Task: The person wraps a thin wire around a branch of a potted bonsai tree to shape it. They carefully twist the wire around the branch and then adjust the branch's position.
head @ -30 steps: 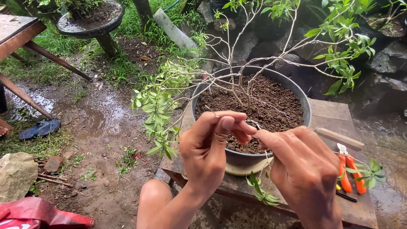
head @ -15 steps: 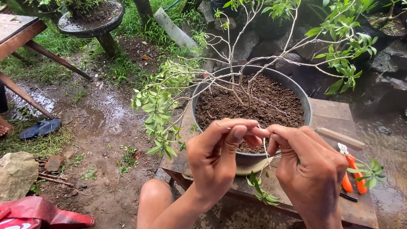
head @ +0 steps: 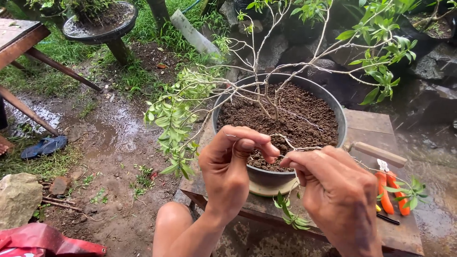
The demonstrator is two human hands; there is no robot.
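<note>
Pinching a thin branch (head: 304,148) over the pot (head: 333,107), left hand (head: 233,166) and right hand (head: 333,190) both clamped on it; over-bending risks snapping it.

Two hands (head: 233,173) (head: 340,195); one soil-filled pot (head: 333,107); one orange-handled cutter (head: 392,190).

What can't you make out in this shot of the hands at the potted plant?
Head view only:
- What the left hand and right hand pinch: hidden by the fingers; only a thin branch shows.
- Front of the pot: covered by both hands.
- Orange-handled tool: blades hidden behind leaves.
- Red sheet: cut off by the bottom edge.
</note>
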